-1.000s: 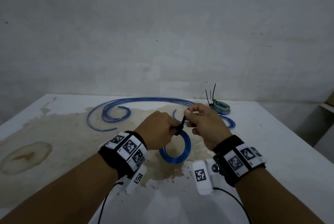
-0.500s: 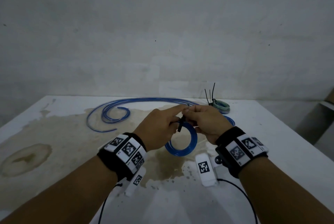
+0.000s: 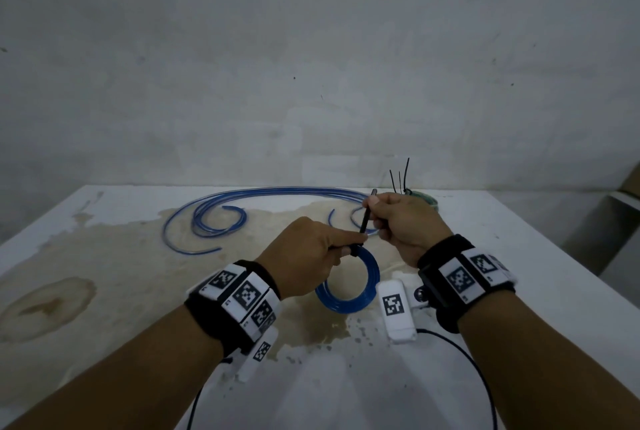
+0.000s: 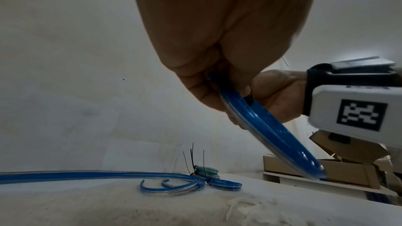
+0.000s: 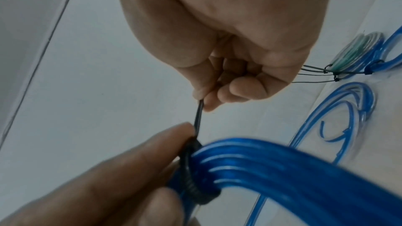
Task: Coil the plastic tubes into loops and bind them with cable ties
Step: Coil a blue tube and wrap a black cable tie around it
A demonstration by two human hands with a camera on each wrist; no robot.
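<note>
A small coil of blue plastic tube (image 3: 349, 294) hangs above the stained table, and my left hand (image 3: 348, 248) pinches it at its top. A black cable tie (image 3: 363, 221) is wrapped round the coil there. Its tail runs up and to the right into my right hand (image 3: 373, 205), which pinches it between thumb and forefinger. In the right wrist view the tie's band (image 5: 191, 173) circles the blue strands (image 5: 282, 169) beside my left fingers (image 5: 152, 161), and the tail (image 5: 199, 114) is taut. The left wrist view shows the coil (image 4: 272, 126) edge-on under my left hand (image 4: 217, 92).
Loose blue tubes (image 3: 214, 218) curl across the far left of the white table (image 3: 104, 256). Bound coils (image 3: 424, 200) with upright tie tails (image 3: 401, 176) lie at the back by the wall. Cardboard boxes (image 4: 326, 169) stand off the table's right side.
My right hand has drawn the tie's tail up and to the right, away from my left hand. The coil stays in my left hand and now hangs slightly lower.
</note>
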